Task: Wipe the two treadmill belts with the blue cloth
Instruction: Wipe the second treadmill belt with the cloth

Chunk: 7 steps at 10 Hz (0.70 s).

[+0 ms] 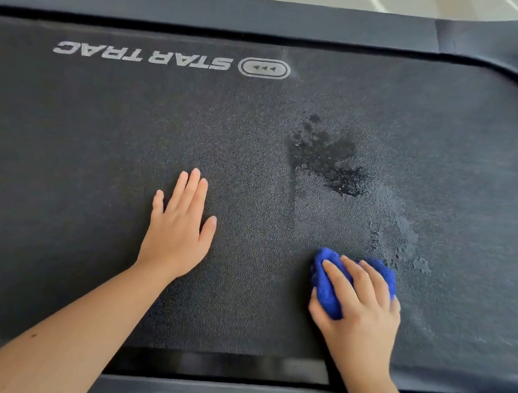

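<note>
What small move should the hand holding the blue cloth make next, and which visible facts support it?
Probably slide the right hand and blue cloth forward onto the dark wet patch: it sits unwiped on the belt beyond the cloth, while the left hand lies flat.

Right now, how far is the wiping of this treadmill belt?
Partly done: damp smears beside the blue cloth suggest some passes. In hand: the right hand grips the cloth on the belt; the left hand rests flat. Left: the dark wet patch beyond the cloth. A second belt is not in view.
</note>
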Motion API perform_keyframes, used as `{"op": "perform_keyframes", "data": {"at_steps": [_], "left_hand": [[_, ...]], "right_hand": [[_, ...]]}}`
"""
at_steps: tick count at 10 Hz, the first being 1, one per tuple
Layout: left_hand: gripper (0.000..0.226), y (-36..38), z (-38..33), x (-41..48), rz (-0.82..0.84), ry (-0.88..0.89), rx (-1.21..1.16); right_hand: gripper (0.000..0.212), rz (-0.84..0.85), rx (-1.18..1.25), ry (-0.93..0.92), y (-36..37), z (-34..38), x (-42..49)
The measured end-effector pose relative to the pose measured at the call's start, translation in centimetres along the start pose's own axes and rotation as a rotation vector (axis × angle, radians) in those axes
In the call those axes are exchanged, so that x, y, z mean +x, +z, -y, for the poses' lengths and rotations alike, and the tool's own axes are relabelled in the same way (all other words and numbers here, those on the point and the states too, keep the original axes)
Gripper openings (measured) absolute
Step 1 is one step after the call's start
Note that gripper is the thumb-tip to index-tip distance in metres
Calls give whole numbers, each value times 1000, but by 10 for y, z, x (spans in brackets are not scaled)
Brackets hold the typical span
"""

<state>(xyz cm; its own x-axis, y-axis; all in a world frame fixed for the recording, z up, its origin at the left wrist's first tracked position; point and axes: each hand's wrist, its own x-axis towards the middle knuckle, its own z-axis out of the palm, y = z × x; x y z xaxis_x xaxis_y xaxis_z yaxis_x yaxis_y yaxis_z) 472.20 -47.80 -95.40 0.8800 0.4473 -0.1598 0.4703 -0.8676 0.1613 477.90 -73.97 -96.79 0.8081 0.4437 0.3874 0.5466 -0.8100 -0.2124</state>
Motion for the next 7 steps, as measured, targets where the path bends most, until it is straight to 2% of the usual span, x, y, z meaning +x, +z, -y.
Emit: {"op": "perform_keyframes", "data": {"at_steps": [3,7], "left_hand": [[61,0,-1,-1,-9,-4,2],[61,0,-4,-3,-10,-10,76]], "right_hand": [[36,-75,10,23,3,3,-2],[38,-81,-22,6,7,9,-2]]}}
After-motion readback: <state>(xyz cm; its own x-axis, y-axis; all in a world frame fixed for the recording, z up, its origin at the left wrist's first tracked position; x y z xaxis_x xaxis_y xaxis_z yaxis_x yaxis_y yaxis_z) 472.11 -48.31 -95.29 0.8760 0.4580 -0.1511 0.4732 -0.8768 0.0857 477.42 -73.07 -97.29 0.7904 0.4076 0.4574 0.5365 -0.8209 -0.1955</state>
